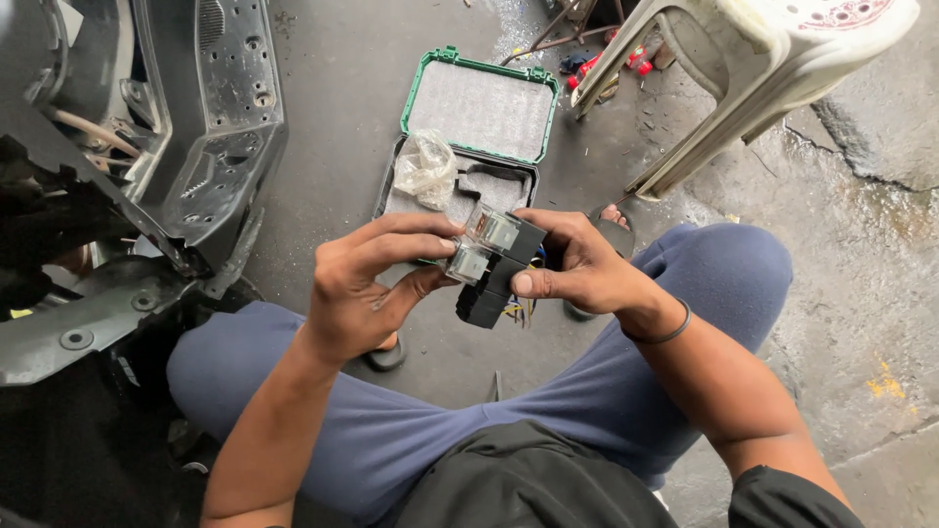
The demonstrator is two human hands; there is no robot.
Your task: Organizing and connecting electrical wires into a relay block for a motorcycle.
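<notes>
I hold a small black lamp unit [494,269] with both hands, up in front of me above my knees and just on my side of the open green case [469,137] lying on the concrete floor [342,98]. My left hand [367,288] is closed on its two clear square lenses [481,244], thumb under, fingers curled over the top. My right hand [577,269] grips the black body from the other side, thumb pressed against its flank.

The unit's long axis runs on a slant, from the lens end, which is nearer the case, down to the black end nearer my lap. The lenses face up and toward my left hand. A few thin coloured wires [518,311] hang beneath it.

I judge the risk is a slip: I pinch the smooth lenses rather than the body, so a twist could pop the unit loose and drop it onto the hard floor beside the case. Pulling the two halves apart unevenly might also strain the wires. A crumpled clear bag [425,168] sits inside the case, a pale plastic stool [743,68] stands beyond it, and black scooter panels [196,127] lie on its other side.
</notes>
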